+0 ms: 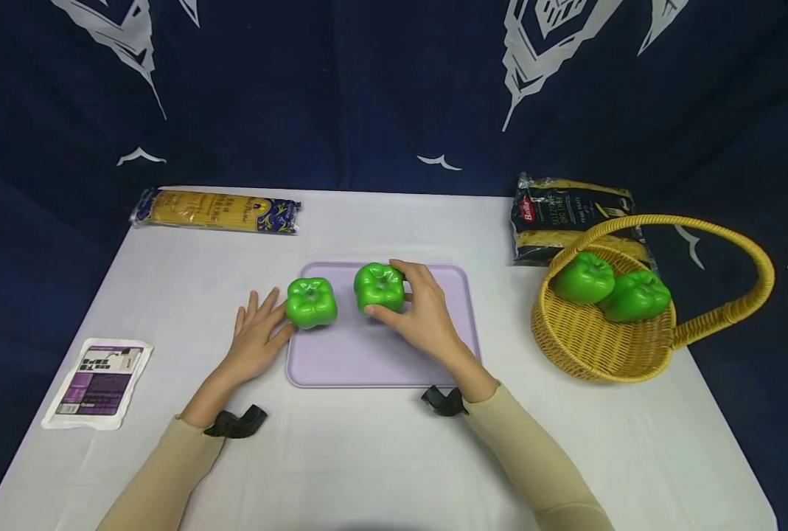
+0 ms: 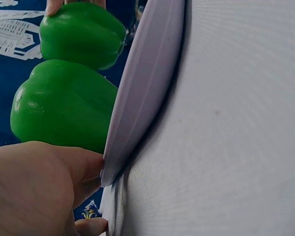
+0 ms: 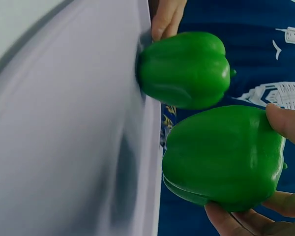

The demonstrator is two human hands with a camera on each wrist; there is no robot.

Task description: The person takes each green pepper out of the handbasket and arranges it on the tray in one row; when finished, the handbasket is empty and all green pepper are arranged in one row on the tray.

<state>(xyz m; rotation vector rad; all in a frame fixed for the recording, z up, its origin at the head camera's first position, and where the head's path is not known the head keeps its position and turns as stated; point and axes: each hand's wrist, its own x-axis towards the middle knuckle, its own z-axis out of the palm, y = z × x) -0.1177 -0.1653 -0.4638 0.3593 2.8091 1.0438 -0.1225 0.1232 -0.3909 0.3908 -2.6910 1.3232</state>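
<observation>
Between the thumb and fingers of my right hand (image 1: 427, 310) is a green bell pepper (image 1: 379, 287). The right wrist view shows this pepper (image 3: 223, 157) a little above the lilac tray (image 1: 380, 369), its shadow falling on the surface. Another green bell pepper (image 1: 311, 303) stands at the tray's left side. Next to it my left hand (image 1: 256, 341) lies with fingers spread at the tray's left edge. In the left wrist view, the left thumb and fingers (image 2: 83, 164) are by the rim (image 2: 137, 88); whether they touch the near pepper (image 2: 64, 108) I cannot tell.
A yellow wicker basket (image 1: 566, 354) with a tall handle stands at the right, holding two green bell peppers (image 1: 584, 278). Behind it lies a black pasta bag (image 1: 566, 210). A spaghetti pack (image 1: 214, 212) lies at the back left, and a white-and-purple packet (image 1: 98, 383) at the front left.
</observation>
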